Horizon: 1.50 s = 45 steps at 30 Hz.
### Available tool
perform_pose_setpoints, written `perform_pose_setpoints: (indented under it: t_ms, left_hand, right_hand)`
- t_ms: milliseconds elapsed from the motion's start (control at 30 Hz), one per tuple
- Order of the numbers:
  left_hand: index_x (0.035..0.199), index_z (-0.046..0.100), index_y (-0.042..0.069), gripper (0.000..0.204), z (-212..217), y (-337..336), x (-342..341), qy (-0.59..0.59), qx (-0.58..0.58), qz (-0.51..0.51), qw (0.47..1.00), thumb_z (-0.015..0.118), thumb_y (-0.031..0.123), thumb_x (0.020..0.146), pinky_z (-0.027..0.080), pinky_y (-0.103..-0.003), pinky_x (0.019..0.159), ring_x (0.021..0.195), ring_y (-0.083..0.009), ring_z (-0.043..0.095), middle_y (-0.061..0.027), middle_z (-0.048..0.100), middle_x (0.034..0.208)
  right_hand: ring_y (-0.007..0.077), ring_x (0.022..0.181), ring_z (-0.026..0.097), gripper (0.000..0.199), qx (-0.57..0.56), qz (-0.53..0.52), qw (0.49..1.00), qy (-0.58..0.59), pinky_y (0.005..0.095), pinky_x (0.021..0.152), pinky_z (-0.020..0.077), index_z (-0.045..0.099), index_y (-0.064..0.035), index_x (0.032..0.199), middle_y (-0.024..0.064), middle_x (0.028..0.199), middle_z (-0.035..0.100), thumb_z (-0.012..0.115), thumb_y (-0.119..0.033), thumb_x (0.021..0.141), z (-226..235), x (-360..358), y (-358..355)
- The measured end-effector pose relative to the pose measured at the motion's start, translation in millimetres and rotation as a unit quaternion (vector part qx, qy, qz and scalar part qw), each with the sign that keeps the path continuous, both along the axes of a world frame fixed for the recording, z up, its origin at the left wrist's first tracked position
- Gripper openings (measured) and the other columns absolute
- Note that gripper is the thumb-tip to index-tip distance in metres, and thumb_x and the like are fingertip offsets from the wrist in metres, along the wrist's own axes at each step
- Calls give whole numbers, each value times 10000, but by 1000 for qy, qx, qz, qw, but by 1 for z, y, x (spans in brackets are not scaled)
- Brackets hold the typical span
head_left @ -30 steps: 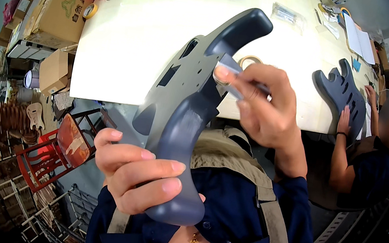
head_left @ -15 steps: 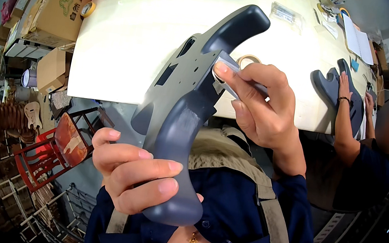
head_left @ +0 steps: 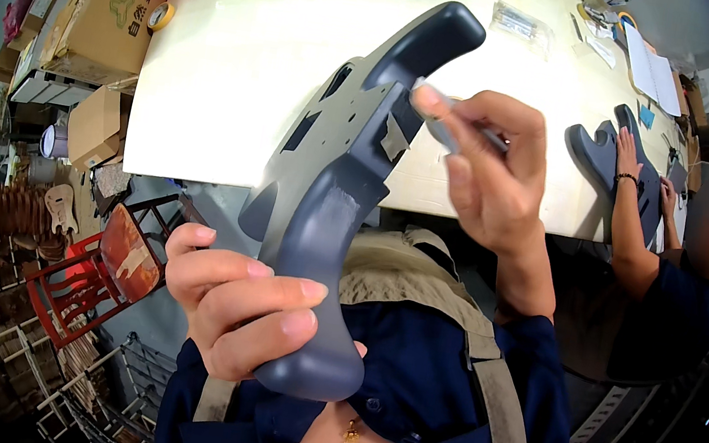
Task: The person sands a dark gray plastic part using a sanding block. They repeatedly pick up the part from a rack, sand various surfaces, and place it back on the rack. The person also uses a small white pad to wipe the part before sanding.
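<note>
Tilting up toward the far side, a dark blue-grey guitar body [head_left: 306, 242] is held in the air, partly over the near edge of the desk [head_left: 203, 137]. Its rounded near horn is gripped by the left hand [head_left: 234, 304], with the fingers curled around it. A smooth, satin sheen is seen along the thick, curved side, broken by a pale, scuffed patch in the inner bend. The flat face is duller and greyer, pierced by squarish cut-outs and small round holes. A crumpled pale scrap [head_left: 394, 137] is seen at the squared recess on the right. By the right hand [head_left: 493, 173], a thin grey piece [head_left: 444, 136] is pinched between the fingers, close to the recess's far corner; whether the body is touched by it cannot be told. Farther right, a second guitar body [head_left: 595, 151], likewise dark and horned, is touched by another person's hands [head_left: 628, 158]. At the far left, a brown cardboard box [head_left: 113, 6] is seen.
</note>
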State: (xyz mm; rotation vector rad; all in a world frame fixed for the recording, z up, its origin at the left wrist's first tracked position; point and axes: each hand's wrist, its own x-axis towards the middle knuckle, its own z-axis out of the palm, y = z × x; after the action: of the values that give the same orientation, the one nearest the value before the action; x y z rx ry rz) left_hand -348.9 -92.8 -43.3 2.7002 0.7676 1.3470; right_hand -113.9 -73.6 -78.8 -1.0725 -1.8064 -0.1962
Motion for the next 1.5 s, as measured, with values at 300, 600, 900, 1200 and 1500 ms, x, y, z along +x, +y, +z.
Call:
perform_pose_setpoints:
  t_ms: [300,600,900,1200,1500]
  left_hand:
    - [1170,425,146,636,0,-1,3,3,15,3,1000,649,435,649,334,-438,842,758,-191,401,21,551,813]
    - [1159,450,78,695,3,13,9,-25,53,-23,998,652,383,568,330,-438,831,714,-194,413,-17,580,792]
    - [1195,462,81,743,-2,20,13,-54,48,-11,997,649,392,547,299,-444,803,721,-188,420,-6,593,785]
    - [1201,415,-59,792,5,39,3,-45,84,-55,994,641,413,607,333,-439,792,738,-215,429,-100,539,746]
    - [1311,294,-83,859,21,63,19,-256,-58,56,963,636,313,630,419,-291,689,669,-180,495,-185,596,822]
  right_hand:
    - [131,612,487,420,34,0,998,-61,258,488,406,667,-22,995,33,877,502,668,-16,576,1,-4,4]
    - [150,628,471,257,-20,-313,946,84,279,552,440,611,-27,1105,115,990,467,496,-79,882,-157,110,46]
    - [322,1350,135,754,0,-81,993,87,463,1090,65,532,-176,1258,190,1413,267,62,-629,881,-57,33,46]
    - [284,1282,290,281,-53,-245,964,85,511,1063,31,691,-157,955,103,1302,429,464,-317,915,-75,43,40]
    - [293,938,561,216,-194,-284,937,-58,391,888,411,636,-53,948,98,936,625,672,-148,758,-264,74,6]
